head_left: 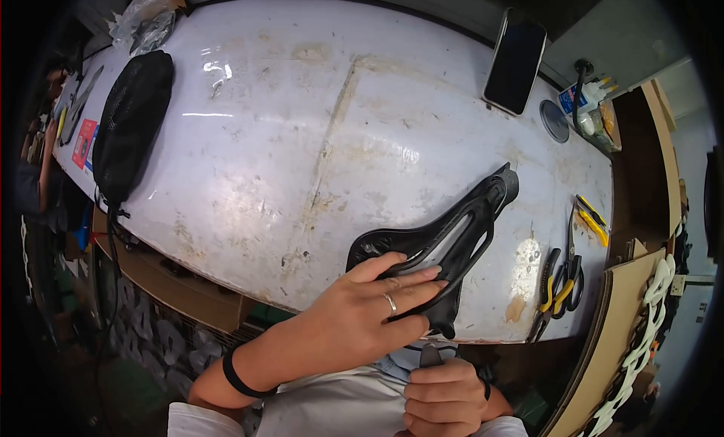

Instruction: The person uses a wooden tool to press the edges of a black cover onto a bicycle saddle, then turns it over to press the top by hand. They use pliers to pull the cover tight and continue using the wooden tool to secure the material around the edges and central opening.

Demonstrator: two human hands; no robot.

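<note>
- Black bicycle saddle (445, 237) lies under the left hand (362, 312), whose fingers (411, 275) press flat and together on its wide rear end.
- Its long axis runs up and to the right, nose pointing away across the white counter (302, 135).
- Right hand (445, 395), fingers curled tight on a dark tool handle (431, 355), waits just below the counter edge, beside the saddle's rear.

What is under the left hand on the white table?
The left hand presses on the wide rear of a black bicycle saddle. The saddle part beneath the palm is covered.
</note>
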